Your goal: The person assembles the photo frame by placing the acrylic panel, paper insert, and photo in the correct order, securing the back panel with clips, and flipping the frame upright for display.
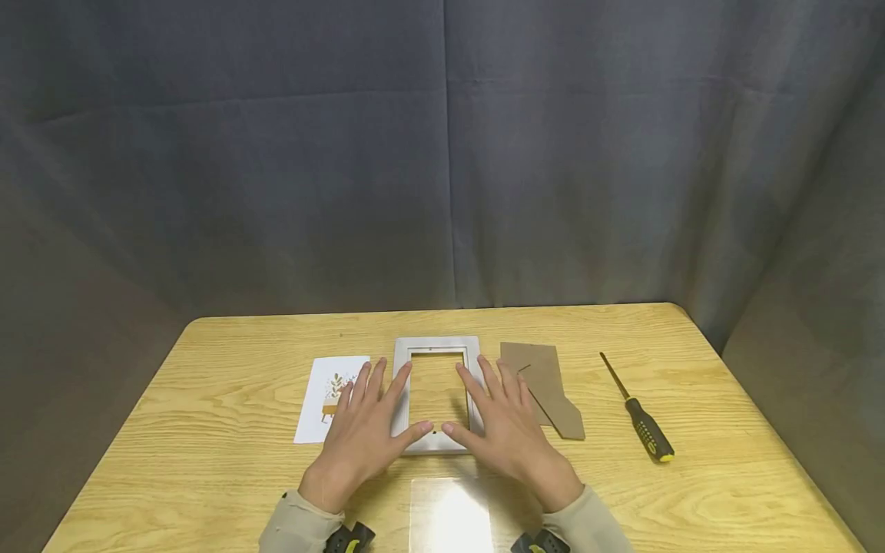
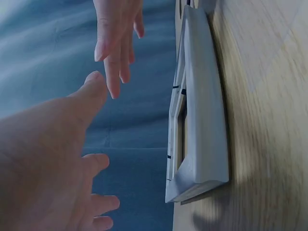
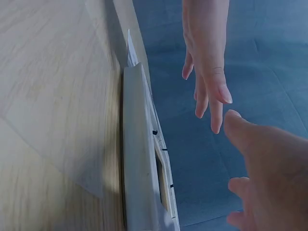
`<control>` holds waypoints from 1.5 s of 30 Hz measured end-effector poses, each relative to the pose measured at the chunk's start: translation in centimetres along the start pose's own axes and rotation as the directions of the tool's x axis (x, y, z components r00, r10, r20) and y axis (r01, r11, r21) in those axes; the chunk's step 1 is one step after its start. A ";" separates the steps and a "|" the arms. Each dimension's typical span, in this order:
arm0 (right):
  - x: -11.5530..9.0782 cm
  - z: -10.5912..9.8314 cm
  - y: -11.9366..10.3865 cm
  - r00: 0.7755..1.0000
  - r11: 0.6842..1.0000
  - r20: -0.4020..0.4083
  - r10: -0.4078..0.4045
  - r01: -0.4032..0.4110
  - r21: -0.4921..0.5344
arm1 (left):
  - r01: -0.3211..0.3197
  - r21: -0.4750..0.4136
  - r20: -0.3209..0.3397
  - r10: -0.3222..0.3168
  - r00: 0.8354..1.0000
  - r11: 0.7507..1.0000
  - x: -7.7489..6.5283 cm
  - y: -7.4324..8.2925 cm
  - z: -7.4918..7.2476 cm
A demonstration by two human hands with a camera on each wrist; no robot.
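Both hands hover palm down over a white picture frame (image 1: 437, 443), fingers spread and holding nothing. In the head view my left hand (image 1: 366, 430) covers part of the frame's left side and of a white card (image 1: 311, 411) printed with a plant. My right hand (image 1: 508, 426) is above the frame's right side, close to a brown backing board (image 1: 542, 369) with a stand leg (image 1: 568, 421). Both wrist views show a gap between the hands and the frame (image 2: 204, 101), which lies flat with small dark tabs along its inner edge.
A clear rectangular sheet (image 1: 449, 514) lies at the near side, shining with reflected light. On the right rests a screwdriver (image 1: 646, 430) with a black and yellow handle. Grey curtains (image 1: 442, 153) surround the wooden table (image 1: 747, 461) at the back and sides.
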State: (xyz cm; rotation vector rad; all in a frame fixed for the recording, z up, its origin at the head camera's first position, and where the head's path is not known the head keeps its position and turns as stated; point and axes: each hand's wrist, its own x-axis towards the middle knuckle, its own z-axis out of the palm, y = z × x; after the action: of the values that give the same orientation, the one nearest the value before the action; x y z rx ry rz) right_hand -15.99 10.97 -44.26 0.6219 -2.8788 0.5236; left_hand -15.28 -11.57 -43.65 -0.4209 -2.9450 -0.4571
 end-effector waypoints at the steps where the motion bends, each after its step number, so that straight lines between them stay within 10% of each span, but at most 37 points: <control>1: 0.0 0.0 0.0 1.000 1.000 0.001 -0.003 0.003 0.002 | -0.004 0.001 -0.004 0.004 1.000 1.000 0.0 0.0 0.0; 45: -2.7 -0.6 -1.9 0.954 0.967 0.155 -0.255 0.250 0.049 | -0.117 -0.050 -0.150 0.108 0.983 0.992 -0.1 1.1 0.1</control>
State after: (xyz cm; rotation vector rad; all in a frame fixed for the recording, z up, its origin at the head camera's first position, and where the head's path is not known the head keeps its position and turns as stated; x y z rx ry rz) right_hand -12.65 10.57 -43.70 1.0654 -2.8778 0.4978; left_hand -14.87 -10.53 -43.40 -0.5332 -2.7548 -0.5363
